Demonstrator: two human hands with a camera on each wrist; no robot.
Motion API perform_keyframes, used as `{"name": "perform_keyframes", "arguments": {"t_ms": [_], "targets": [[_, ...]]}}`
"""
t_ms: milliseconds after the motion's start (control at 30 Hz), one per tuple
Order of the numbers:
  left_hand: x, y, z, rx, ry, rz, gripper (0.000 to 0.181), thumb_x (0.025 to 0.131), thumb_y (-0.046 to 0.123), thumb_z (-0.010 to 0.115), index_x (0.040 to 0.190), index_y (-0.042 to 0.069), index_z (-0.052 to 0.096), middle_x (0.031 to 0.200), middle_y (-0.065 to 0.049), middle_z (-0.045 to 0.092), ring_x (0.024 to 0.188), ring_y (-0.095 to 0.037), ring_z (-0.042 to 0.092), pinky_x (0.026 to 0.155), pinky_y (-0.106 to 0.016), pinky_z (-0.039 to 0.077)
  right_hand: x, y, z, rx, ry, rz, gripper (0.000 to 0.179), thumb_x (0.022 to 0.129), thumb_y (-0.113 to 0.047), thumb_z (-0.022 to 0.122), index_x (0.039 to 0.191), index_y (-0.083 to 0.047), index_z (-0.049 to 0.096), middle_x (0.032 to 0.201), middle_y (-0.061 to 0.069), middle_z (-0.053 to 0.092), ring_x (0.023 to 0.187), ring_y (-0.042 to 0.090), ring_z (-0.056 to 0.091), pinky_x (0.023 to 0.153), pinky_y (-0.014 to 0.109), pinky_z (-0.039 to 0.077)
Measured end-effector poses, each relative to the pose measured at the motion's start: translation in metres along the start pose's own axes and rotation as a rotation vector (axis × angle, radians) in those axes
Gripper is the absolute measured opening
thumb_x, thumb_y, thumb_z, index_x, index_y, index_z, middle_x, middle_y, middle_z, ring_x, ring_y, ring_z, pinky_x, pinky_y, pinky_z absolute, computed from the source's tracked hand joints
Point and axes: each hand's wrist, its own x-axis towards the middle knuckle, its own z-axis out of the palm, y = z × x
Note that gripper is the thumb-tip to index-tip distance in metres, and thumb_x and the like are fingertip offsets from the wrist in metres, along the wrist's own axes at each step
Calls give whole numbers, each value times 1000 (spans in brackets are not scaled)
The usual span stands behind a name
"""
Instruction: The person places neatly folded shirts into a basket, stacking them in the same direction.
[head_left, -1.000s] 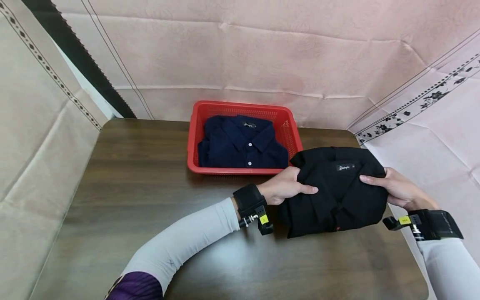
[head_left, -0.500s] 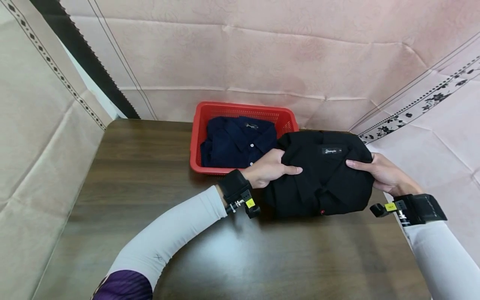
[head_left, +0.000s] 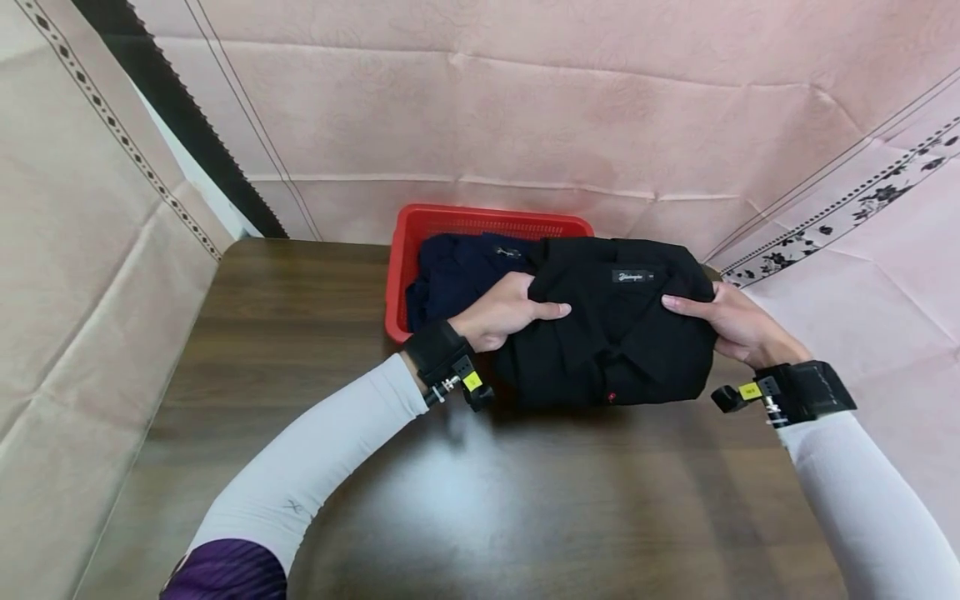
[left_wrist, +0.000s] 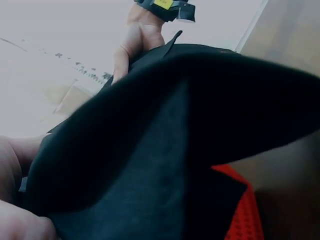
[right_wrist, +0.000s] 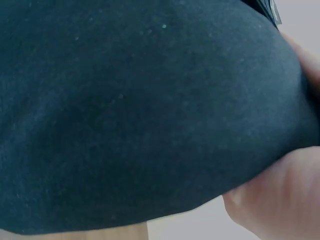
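A folded black shirt (head_left: 622,333) with a label at its collar is held up between both hands. My left hand (head_left: 504,312) grips its left side, thumb on top and the other fingers underneath. At the opposite side my right hand (head_left: 738,327) pinches the shirt in the same way. The shirt hangs over the right part of a red basket (head_left: 397,279) and hides much of it. Inside the basket lies a folded navy shirt (head_left: 457,271), partly covered by the black one and my left hand. Black cloth (right_wrist: 150,115) fills most of the right wrist view.
The basket stands at the far edge of a brown wooden table (head_left: 300,333). Pale pink patterned cloth (head_left: 525,108) hangs behind the table, and more cloth (head_left: 82,292) hangs along the left side.
Both hands have carried the black shirt left and away from me, from beside the basket to over its right part. More of the navy shirt is now covered.
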Motion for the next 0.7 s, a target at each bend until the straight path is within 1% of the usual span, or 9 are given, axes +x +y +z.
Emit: {"name": "perform_keyframes", "arguments": {"t_ms": [133, 200, 300, 367, 400, 533, 600, 633, 700], "targets": [[0, 5, -11, -18, 13, -1, 27, 87, 18, 72, 108, 2, 66, 106, -7, 67, 92, -18, 63, 81, -29, 54, 8, -7, 8, -10, 8, -8, 8, 93, -18, 65, 95, -11, 66, 88, -2, 72, 77, 12, 68, 65, 28, 57], [-1, 8, -17, -31, 22, 0, 29, 87, 17, 71, 112, 2, 66, 107, -6, 67, 93, -17, 64, 83, -30, 54, 12, -12, 12, -37, 20, -10, 14, 91, -21, 67, 98, -9, 62, 86, -3, 71, 76, 11, 67, 64, 27, 57], [-2, 13, -25, -36, 39, 4, 28, 88, 17, 71, 111, 2, 65, 103, -6, 67, 90, -17, 64, 81, -30, 54, 16, -21, 18, -104, 41, -7, 27, 89, -29, 69, 103, -9, 57, 84, -5, 69, 73, 10, 66, 63, 26, 56], [-2, 16, -30, -39, 53, 6, 27, 87, 17, 71, 109, 2, 65, 101, -6, 68, 89, -18, 64, 81, -31, 54, 19, -27, 21, -112, 51, -4, 31, 87, -32, 71, 103, -8, 57, 82, -5, 68, 72, 9, 65, 62, 25, 55], [-3, 17, -33, -44, 57, 6, 27, 87, 17, 71, 108, 1, 64, 100, -7, 68, 89, -19, 65, 80, -31, 54, 21, -30, 23, -120, 55, -8, 32, 87, -33, 71, 102, -8, 57, 80, -6, 67, 69, 9, 64, 59, 24, 54], [-3, 21, -46, -54, 81, -7, 28, 87, 18, 72, 109, 3, 62, 103, -8, 69, 92, -20, 66, 84, -33, 54, 30, -43, 32, -72, 43, -32, 27, 86, -29, 72, 98, -7, 62, 80, -4, 70, 70, 10, 66, 59, 24, 55], [-3, 23, -53, -54, 98, -9, 29, 87, 19, 72, 111, 4, 61, 105, -8, 68, 94, -20, 65, 85, -34, 54, 34, -50, 37, -52, 25, -43, 27, 87, -28, 72, 102, -8, 62, 85, -3, 71, 74, 11, 67, 63, 25, 56], [-3, 24, -56, -56, 106, -7, 30, 87, 18, 71, 111, 4, 60, 106, -9, 68, 95, -21, 65, 86, -35, 53, 35, -53, 40, -40, 18, -48, 29, 87, -27, 72, 104, -7, 62, 89, -2, 72, 79, 11, 68, 66, 27, 57], [-3, 28, -62, -39, 128, 5, 31, 87, 19, 71, 112, 5, 60, 107, -9, 68, 95, -22, 65, 87, -35, 53, 38, -58, 45, -39, 11, -56, 34, 86, -28, 72, 109, -6, 60, 94, -2, 72, 83, 11, 68, 69, 27, 58]]}}
